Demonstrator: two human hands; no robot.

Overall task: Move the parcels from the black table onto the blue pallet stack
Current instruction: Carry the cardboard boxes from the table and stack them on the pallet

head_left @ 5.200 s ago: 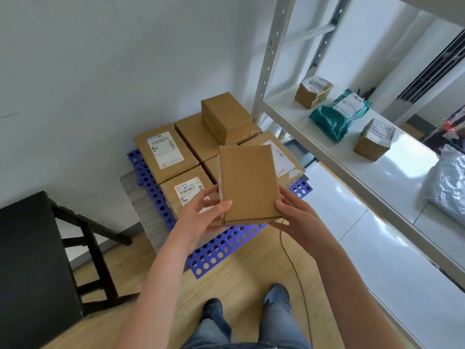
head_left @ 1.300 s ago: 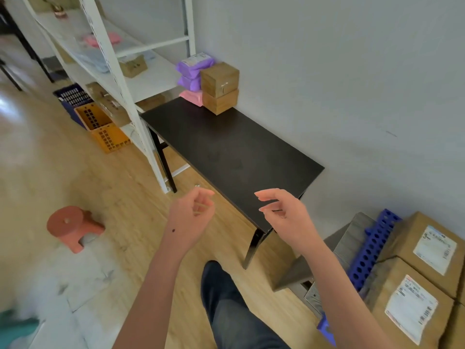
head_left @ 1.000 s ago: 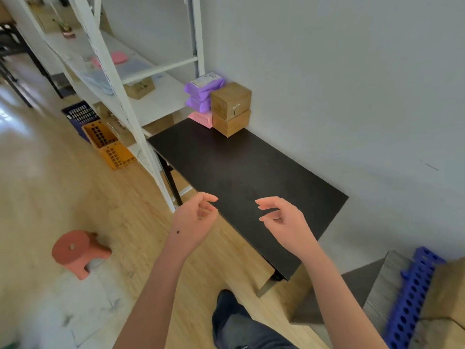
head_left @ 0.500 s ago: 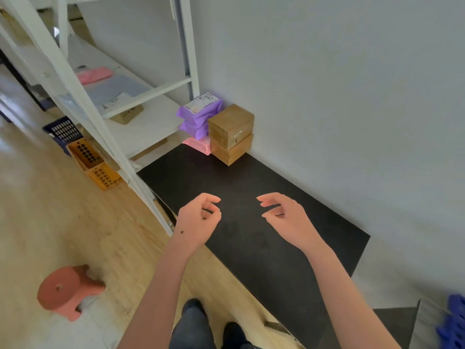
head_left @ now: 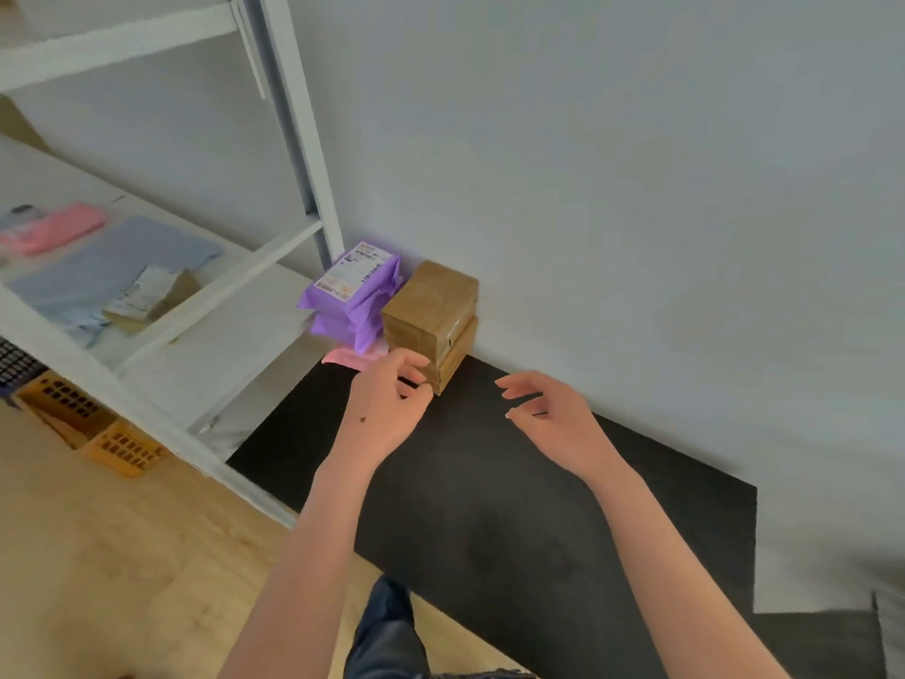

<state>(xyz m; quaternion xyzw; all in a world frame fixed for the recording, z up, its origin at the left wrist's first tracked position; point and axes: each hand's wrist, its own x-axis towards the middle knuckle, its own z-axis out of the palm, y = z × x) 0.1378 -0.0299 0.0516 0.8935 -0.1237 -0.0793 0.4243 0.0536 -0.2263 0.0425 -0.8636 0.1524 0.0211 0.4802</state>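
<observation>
Head view, looking down along a black table (head_left: 489, 521) pushed against a pale wall (head_left: 636, 188).

At the far end of the table, tight to the wall: two brown cardboard parcels in a stack, upper box (head_left: 431, 298) sitting squarely on lower box (head_left: 458, 357). Just left of them, pressed against the upper box: a purple bag (head_left: 352, 291) with a white label, lying on a second purple bag (head_left: 338, 330). Under those, flat on the table top, a pink parcel (head_left: 350, 359).

Left hand (head_left: 387, 409) out over the table, right in front of the near corner of the lower box, fingers loosely curled and gripping nothing. Touching the cardboard or not: cannot tell. Right hand (head_left: 553, 414) out over the table to the right of the stack, apart from it, fingers relaxed and slightly bent, thumb spread, holding nothing. Both forearms bare.

Left of the table, a white metal rack (head_left: 298, 154). On its shelf, a grey-blue bag (head_left: 112, 257), a blurred pink packet (head_left: 54, 232) and a small brown carton (head_left: 152, 301) with a label. Below the shelf, on the wooden floor (head_left: 122, 556), an orange crate (head_left: 122, 445). At the bottom edge, a leg in dark trousers (head_left: 387, 629).
</observation>
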